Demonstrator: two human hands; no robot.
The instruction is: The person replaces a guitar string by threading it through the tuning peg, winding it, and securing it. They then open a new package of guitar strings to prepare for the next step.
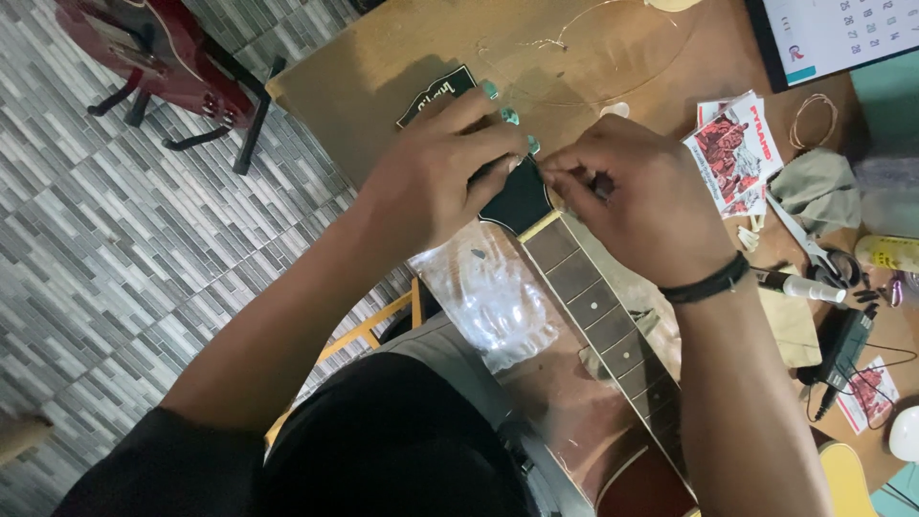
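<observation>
A guitar lies across a brown table (pixel 383 67), its dark fretboard neck (pixel 598 311) running from lower right up to a black headstock (pixel 517 196) with pale green tuner knobs (pixel 510 115). My left hand (pixel 436 172) grips the headstock from the left, fingers curled over it. Pressed against the headstock's right side, my right hand (pixel 637 196) has its fingers pinched together near the left thumb; whether it pinches anything small is hidden. A black band sits on the right wrist (pixel 713 282).
A clear plastic bag (pixel 488 297) lies under the neck. Printed paper packets (pixel 737 153), a coiled string (pixel 814 120), scissors (pixel 809 244), a grey cloth (pixel 818 187) and a small spray bottle (pixel 809 287) crowd the table's right. A red guitar on a stand (pixel 163 57) stands on the tiled floor.
</observation>
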